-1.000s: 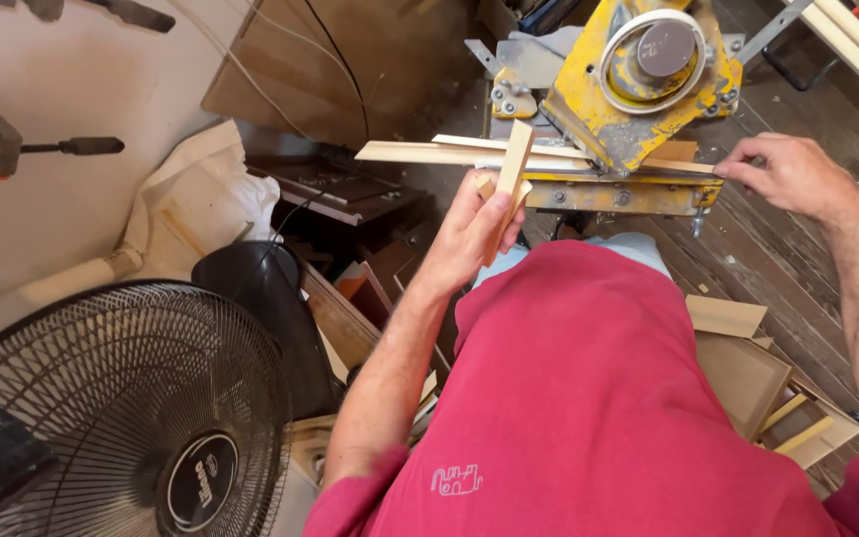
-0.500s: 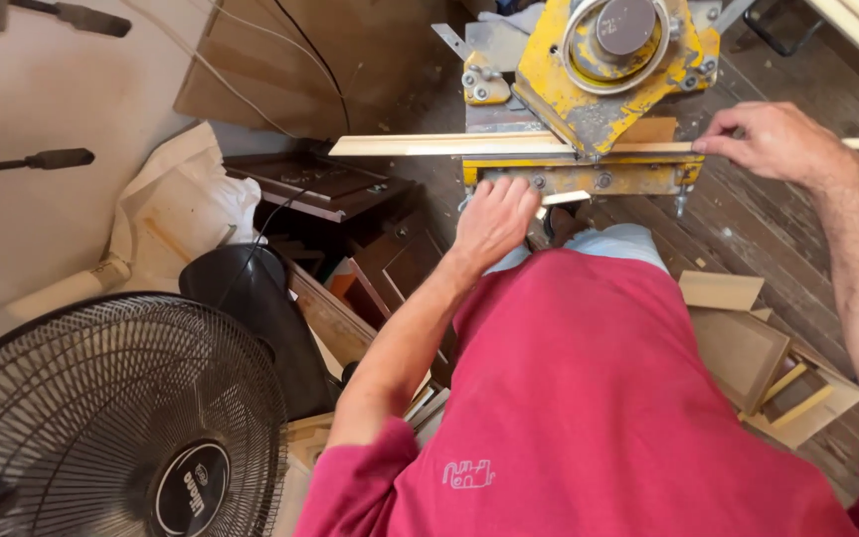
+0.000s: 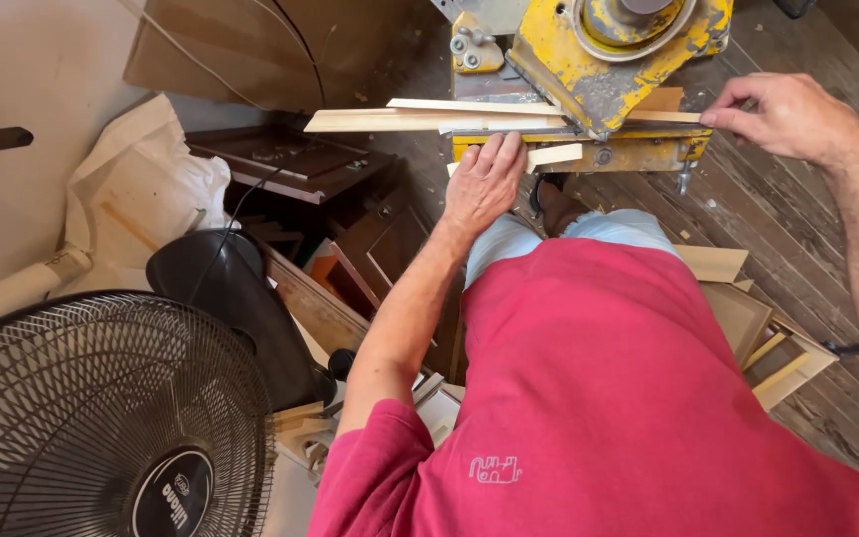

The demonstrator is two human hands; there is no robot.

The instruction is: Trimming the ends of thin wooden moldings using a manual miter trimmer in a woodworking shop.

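A yellow chop saw (image 3: 608, 60) stands at the top of the head view. A long pale wooden strip (image 3: 400, 119) lies across its table, sticking out to the left. My left hand (image 3: 484, 184) grips a short wooden offcut (image 3: 554, 155) at the saw's front edge. My right hand (image 3: 787, 114) pinches the long strip's right part beside the saw. My red shirt (image 3: 628, 398) fills the lower middle.
A black floor fan (image 3: 91, 418) stands at the lower left. A white sack (image 3: 141, 199) and dark wooden pieces (image 3: 280, 164) lie left of the saw. Picture frames (image 3: 758, 328) and wood scraps lie on the plank floor at the right.
My left hand brought the short offcut down from across the long strip to the saw's front edge. The view drew closer to the saw. My right hand stayed on the strip.
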